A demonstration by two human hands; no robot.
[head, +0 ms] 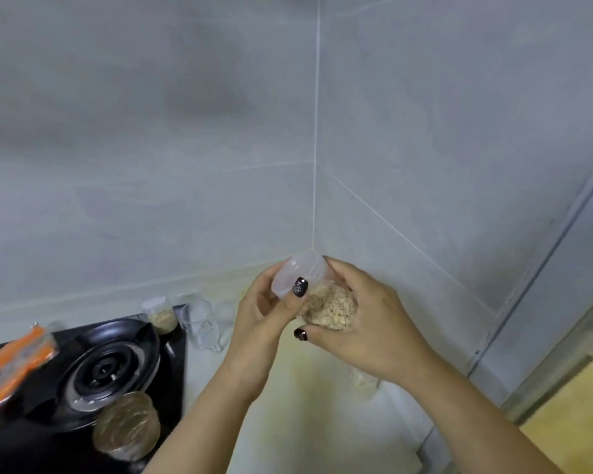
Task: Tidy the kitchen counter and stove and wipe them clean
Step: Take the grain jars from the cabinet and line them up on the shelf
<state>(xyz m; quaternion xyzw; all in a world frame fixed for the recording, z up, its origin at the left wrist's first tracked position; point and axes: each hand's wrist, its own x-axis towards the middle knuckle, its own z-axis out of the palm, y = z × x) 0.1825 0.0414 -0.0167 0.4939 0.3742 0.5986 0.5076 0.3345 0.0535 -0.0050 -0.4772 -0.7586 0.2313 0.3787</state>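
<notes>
Above the pale counter (298, 422), near the tiled corner, I hold a clear jar of oat flakes (332, 307). My right hand (363, 323) wraps around the jar's body. My left hand (264, 309) grips its translucent white lid (298, 271), which sits on the jar's mouth, tilted toward the left. Whether the lid is screwed tight cannot be told. The black gas stove (110, 367) lies to the lower left with its round burner.
On the stove stand a small jar of flakes (160, 314) at the back, a larger filled jar (127, 425) at the front, and an orange packet (14, 360) at the left. An empty glass mug (201, 325) sits beside the stove. Another clear jar (363, 383) shows under my right wrist.
</notes>
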